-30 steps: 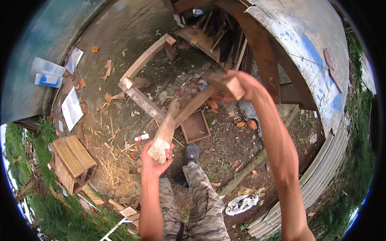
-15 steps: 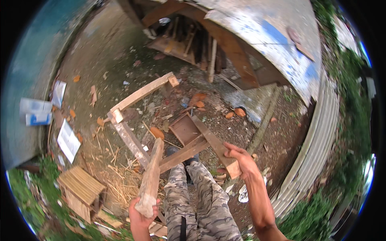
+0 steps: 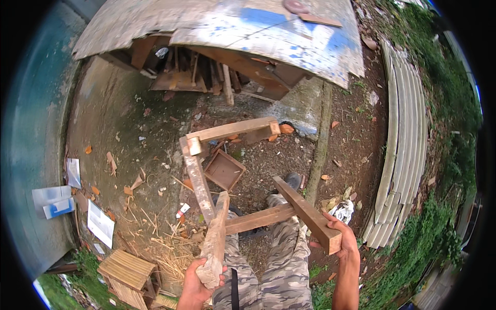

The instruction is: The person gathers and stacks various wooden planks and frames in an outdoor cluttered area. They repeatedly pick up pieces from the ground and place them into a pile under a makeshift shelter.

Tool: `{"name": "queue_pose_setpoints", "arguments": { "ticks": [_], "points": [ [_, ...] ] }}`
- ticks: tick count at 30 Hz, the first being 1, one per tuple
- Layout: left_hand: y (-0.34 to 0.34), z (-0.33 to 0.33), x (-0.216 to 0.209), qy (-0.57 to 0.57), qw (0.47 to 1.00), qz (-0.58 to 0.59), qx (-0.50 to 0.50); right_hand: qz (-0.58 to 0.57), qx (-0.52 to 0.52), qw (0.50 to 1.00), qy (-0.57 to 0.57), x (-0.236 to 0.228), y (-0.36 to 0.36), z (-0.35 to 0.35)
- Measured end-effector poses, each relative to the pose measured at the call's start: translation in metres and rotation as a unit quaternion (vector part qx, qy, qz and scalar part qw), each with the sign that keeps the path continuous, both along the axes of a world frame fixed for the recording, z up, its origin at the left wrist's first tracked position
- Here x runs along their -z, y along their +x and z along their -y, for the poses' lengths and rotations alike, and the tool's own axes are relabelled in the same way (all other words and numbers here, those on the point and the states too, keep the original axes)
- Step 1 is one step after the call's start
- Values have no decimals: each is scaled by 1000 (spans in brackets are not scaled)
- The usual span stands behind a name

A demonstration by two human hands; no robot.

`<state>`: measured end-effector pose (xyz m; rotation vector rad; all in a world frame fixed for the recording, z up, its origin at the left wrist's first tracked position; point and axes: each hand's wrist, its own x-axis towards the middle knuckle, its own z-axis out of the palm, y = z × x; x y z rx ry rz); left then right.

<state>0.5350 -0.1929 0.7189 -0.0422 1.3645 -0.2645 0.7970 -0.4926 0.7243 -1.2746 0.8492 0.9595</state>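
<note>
A rough wooden frame (image 3: 261, 218) hangs in front of my legs, held by both hands. My left hand (image 3: 196, 283) is closed round the near end of its left wooden post (image 3: 216, 243). On the other side my right hand (image 3: 345, 238) grips the near end of the right wooden post (image 3: 309, 213), fingers partly hidden behind it. A crossbar joins these two posts. From the left post a side rail (image 3: 198, 181) runs away to a far rail (image 3: 235, 129) with short blocks at its ends. Beyond the crossbar, a shallow brown wooden box (image 3: 225, 169) lies on the ground.
A paint-stained board (image 3: 248, 36) roofs a stack of wood pieces (image 3: 206, 75) ahead. Corrugated sheets (image 3: 403, 144) lie at right. Left are a teal wall (image 3: 36, 134), papers (image 3: 101, 223), straw (image 3: 165, 248) and a small slatted wooden house (image 3: 126, 268). Crumpled foil (image 3: 342, 211) lies near my right hand.
The wooden frame has swung round, its far rail moving to the right in view. Both hands have shifted right and keep their hold on the posts. The whole view has turned too.
</note>
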Motion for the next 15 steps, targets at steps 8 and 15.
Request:
{"name": "queue_pose_setpoints", "arguments": {
  "ticks": [8, 15],
  "points": [
    [151, 110, 19, -22, 992, 32, 120, 10, 131, 991, 3, 13, 63, 169],
    [327, 219, 44, -5, 973, 51, 226, 27, 178, 984, -17, 43, 176, 301]
  ]
}}
